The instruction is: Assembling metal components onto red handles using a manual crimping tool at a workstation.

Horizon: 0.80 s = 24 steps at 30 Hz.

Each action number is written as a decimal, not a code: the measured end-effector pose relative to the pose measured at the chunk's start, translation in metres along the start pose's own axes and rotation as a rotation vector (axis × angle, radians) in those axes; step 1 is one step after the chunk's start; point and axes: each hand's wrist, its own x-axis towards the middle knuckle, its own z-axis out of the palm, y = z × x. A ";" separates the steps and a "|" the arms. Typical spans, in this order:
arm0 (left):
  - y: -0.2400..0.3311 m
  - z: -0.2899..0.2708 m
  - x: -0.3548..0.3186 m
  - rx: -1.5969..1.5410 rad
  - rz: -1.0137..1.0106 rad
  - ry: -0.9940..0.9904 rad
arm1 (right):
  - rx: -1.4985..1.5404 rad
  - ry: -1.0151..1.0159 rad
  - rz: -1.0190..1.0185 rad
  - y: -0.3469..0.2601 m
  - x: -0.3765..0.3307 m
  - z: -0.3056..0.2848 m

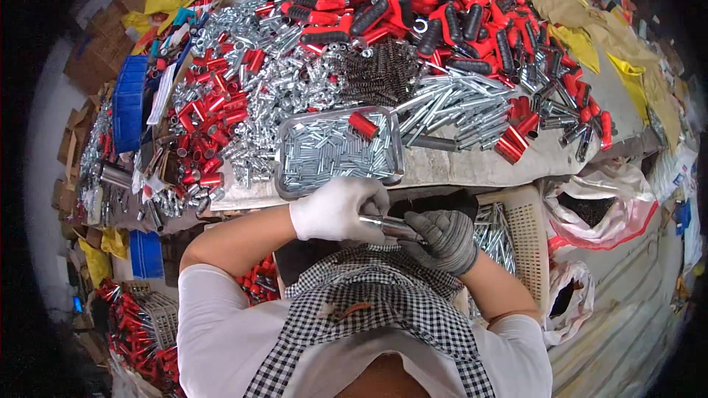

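Observation:
Close to my apron, both gloved hands meet around a shiny metal tube (pixel 392 228). My left hand (pixel 335 210), in a white glove, is closed on the tube's left end. The other end is in the grip of my right hand (pixel 447 239), which wears a grey knit glove; its fingertips are partly hidden. Just beyond my left hand lies a clear plastic tray (pixel 281 177) of small metal pins (pixel 328 153), with a red sleeve (pixel 363 125) on top of them.
Red-and-black handles (pixel 450 15) pile up at the back. Dark springs (pixel 380 74), long metal rods (pixel 453 107) and loose red sleeves (pixel 214 114) cover the table. A cream plastic basket (pixel 532 232) stands by my right arm, beside white sacks (pixel 608 206). Blue bins (pixel 130 103) are at left.

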 end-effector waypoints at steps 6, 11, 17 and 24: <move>-0.010 0.005 0.007 -0.010 0.166 0.059 | -0.028 0.004 0.079 0.005 -0.002 -0.006; -0.003 -0.001 0.010 -0.042 0.144 0.083 | 0.003 -0.049 0.079 0.013 0.005 -0.008; -0.021 -0.003 0.026 0.078 0.159 -0.038 | 0.209 -0.360 0.331 0.019 -0.007 0.000; -0.061 -0.037 0.075 -0.597 0.400 0.207 | 0.663 -0.184 0.731 -0.005 -0.005 -0.012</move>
